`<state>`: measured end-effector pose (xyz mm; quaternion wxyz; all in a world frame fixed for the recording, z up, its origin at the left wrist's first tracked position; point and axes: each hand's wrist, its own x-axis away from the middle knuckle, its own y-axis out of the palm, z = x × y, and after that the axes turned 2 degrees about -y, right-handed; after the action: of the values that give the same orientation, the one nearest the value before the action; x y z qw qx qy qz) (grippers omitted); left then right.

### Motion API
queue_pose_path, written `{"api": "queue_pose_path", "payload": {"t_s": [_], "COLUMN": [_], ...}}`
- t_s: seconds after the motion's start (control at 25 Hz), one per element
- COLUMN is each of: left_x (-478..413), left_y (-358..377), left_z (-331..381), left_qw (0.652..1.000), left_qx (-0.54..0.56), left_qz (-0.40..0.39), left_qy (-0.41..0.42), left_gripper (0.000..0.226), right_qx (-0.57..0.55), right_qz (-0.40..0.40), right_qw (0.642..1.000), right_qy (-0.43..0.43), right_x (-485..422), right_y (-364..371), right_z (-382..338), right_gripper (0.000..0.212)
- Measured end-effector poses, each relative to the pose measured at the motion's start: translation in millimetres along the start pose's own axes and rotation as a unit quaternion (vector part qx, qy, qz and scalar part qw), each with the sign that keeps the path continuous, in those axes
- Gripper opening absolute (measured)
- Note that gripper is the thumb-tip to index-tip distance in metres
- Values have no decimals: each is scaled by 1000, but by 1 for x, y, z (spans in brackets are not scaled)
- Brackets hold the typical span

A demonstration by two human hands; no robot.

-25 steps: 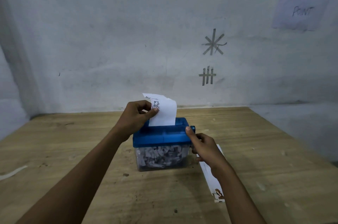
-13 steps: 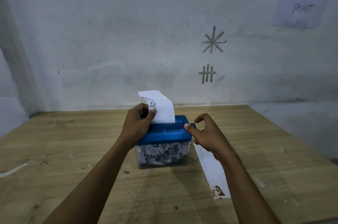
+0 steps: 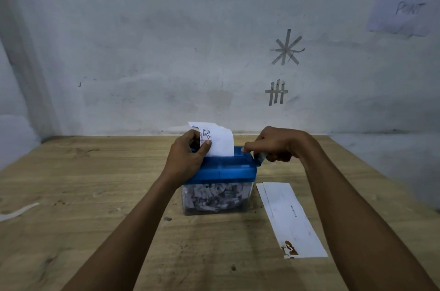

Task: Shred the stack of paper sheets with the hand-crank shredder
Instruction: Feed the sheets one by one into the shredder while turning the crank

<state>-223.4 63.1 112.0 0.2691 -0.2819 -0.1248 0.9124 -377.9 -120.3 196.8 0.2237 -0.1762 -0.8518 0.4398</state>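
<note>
One sheet in the slot, both hands busy

One small hand-crank shredder (image 3: 219, 171) with a blue lid and a clear plastic bin sits midway along the wooden table (image 3: 71, 195), nearer its back edge, and the bin is packed with shreds (image 3: 214, 198). Left hand (image 3: 188, 155) pinches the single white printed sheet (image 3: 220, 143) standing upright in the slot. Right hand (image 3: 276, 144) is curled round the crank (image 3: 259, 157) at the lid's right end. Looks like two overlapping long white sheets (image 3: 290, 219) lie flat just right of the bin.

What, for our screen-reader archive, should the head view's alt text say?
A left hand holds a white printed paper sheet in a blue-lidded clear plastic shredder on a wooden table; the right hand grips its side crank. White paper strips lie alongside.
</note>
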Motion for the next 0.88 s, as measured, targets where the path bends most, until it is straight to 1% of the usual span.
{"api": "queue_pose_path", "payload": {"t_s": [0.04,0.08,0.16,0.2,0.28,0.44,0.56,0.64,0.68,0.72,0.76,0.8,0.84,0.88], "left_x": [0,1,2,2,1,0,1,2,2,2,1,2,2,3], "left_y": [0,0,1,1,2,1,2,2,2,2,1,1,1,1], "left_z": [-2,-4,-5,-5,-6,-8,-8,-8,-7,-7,-6,-6,-5,-5], "left_qw": [1000,1000,1000,1000,1000,1000,1000,1000,1000,1000,999,996,990,978], "left_qx": [-5,-9,-15,-17,-16,-20,-15,-15,-16,-23,-41,-76,-132,-196], "left_qz": [0,1,0,0,1,-1,-2,-5,-10,-16,-25,-37,-51,-65], "left_qy": [2,3,1,2,3,-1,-2,-1,0,-2,-7,-14,-15,-13], "left_gripper": [11,12,12,11,12,12,14,16,19,25,37,53,71,86], "right_qx": [-23,-55,-162,-219,-284,-320,-361,-437,-493,-557,-617,-649,-651,-628], "right_qz": [-24,-28,14,47,100,125,138,114,85,51,23,6,7,26], "right_qw": [999,995,970,952,927,922,918,892,865,824,778,750,750,770], "right_qy": [-35,-83,-180,-209,-223,-180,-93,-6,44,88,118,128,120,108], "right_x": [3,7,13,14,8,-3,-25,-41,-45,-47,-45,-41,-37,-34], "right_y": [-2,2,23,33,44,42,53,70,78,86,95,104,111,118], "right_z": [11,24,52,61,66,54,45,45,49,53,54,56,58,58], "right_gripper": [42,38,34,35,35,44,46,39,34,31,32,32,31,27]}}
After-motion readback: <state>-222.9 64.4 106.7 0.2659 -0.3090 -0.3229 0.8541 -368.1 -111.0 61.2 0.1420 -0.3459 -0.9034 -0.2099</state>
